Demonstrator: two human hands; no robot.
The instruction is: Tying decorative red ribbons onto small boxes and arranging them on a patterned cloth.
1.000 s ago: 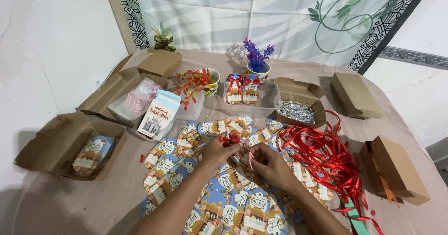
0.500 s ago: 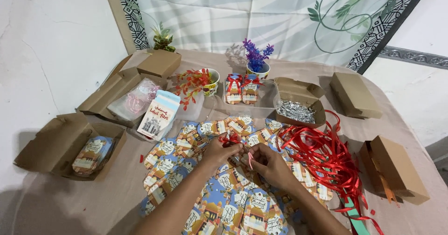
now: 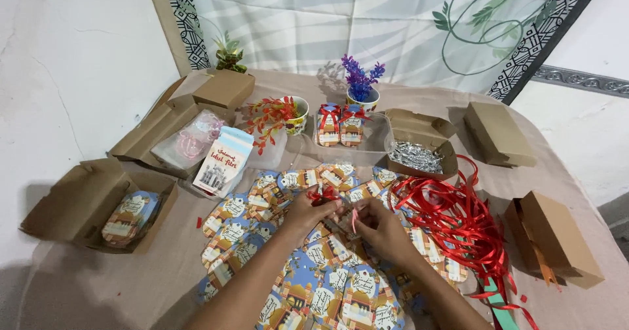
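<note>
— Two hands meet at the middle of the table (image 3: 98, 284). What do you have in the head view?

— From where I watch, my left hand (image 3: 306, 211) and right hand (image 3: 383, 230) are close together over a spread of small printed paper boxes (image 3: 308, 264), blue and orange. Between them is a bit of red ribbon (image 3: 322, 194), just above the left fingers (image 3: 319, 201).

— Are the fingers closed on it?

— The left fingers are pinched on the ribbon at a small box. The right fingers (image 3: 362, 220) are curled and pinching a thin red strand that hangs by them. Both hands grasp; neither is slack.

— And around them?

— To the right, touching the spread, lies a loose heap of red ribbon (image 3: 462, 222). Behind it stands an open brown carton (image 3: 419, 148) with silvery pieces inside. At the far middle is a clear tray (image 3: 377, 145) holding two boxes already tied with red bows (image 3: 339, 123), and behind that a cup with purple flowers (image 3: 362, 89). Left of the tray is a cup with red leaves (image 3: 282, 115).

— The left side?

— An open carton (image 3: 92, 202) with a few printed boxes in it near the edge, and farther back another carton (image 3: 190, 117) holding clear bags. A printed card (image 3: 224, 161) leans beside it. Closed cartons (image 3: 499, 133) sit at the right.
</note>
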